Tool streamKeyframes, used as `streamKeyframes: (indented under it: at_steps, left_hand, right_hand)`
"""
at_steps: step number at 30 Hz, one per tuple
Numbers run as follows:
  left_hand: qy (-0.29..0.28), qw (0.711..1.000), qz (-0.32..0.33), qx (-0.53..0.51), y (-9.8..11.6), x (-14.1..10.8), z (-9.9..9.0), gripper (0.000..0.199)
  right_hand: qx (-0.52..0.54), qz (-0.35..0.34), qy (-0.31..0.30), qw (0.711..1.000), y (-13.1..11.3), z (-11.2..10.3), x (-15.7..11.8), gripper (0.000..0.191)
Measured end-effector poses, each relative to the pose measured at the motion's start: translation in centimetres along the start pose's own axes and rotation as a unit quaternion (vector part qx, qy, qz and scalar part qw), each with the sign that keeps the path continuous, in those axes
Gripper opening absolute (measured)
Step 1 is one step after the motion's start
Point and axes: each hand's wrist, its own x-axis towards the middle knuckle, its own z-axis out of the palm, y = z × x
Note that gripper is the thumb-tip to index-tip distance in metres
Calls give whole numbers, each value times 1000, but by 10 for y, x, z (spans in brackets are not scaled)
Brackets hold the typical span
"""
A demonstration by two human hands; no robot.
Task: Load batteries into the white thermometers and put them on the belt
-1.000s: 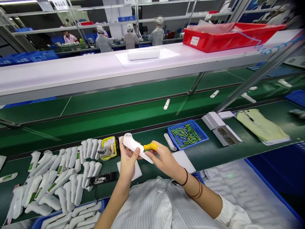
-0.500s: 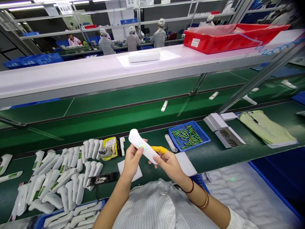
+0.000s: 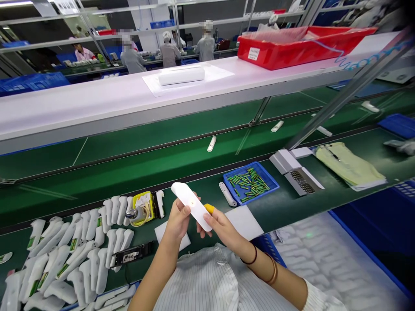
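Both hands hold a white handheld device (image 3: 193, 204), shaped like a forehead thermometer, tilted in front of my chest. My left hand (image 3: 177, 219) grips its left side, thumb lying near a small yellowish spot on its face. Around the lower end closes my right hand (image 3: 218, 221), with a yellow finger cot (image 3: 209, 209) on one finger. To the left, many similar white devices (image 3: 66, 235) lie in rows, some with green batteries showing. A blue tray (image 3: 275, 186) of green batteries (image 3: 251, 183) sits beyond my right hand.
White pads (image 3: 245, 221) lie by my hands. A yellow box (image 3: 147, 198) holds a metal-topped bottle; a black fixture (image 3: 132, 255) lies nearer. White parts (image 3: 212, 144) rest on the green conveyor (image 3: 155, 166). Cardboard boxes (image 3: 285, 161) and yellow-green papers (image 3: 348, 166) lie right. A shelf (image 3: 106, 93) spans above.
The green light on the device's face now looks yellowish and dim. The device has tilted slightly in my hands. My view has shifted a little, and conveyor parts appear further left.
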Motion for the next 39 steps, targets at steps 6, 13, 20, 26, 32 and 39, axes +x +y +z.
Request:
streamKeyframes:
  at_steps: [6, 13, 20, 26, 32, 39]
  left_hand:
    - [3, 999, -17, 29, -17, 19, 2, 61]
    - [67, 991, -48, 109, -36, 55, -19, 56]
    - [178, 938, -106, 280, -64, 144, -108, 60]
    - [211, 878, -61, 425, -84, 225, -174, 51]
    - [217, 795, -9, 566, -96, 275, -181, 48]
    - [81, 747, 23, 660, -130, 368, -125, 40]
  right_hand:
    - [-137, -76, 140, 978, 8, -13, 8, 43]
    - [-295, -25, 127, 947, 25, -63, 32, 44]
    - [-544, 109, 276, 785, 61, -223, 57, 32]
    - [-631, 166, 265, 710, 89, -295, 78, 40]
    - [-663, 196, 225, 686, 104, -310, 96, 31]
    - [-620, 218, 208, 724, 108, -322, 94, 30]
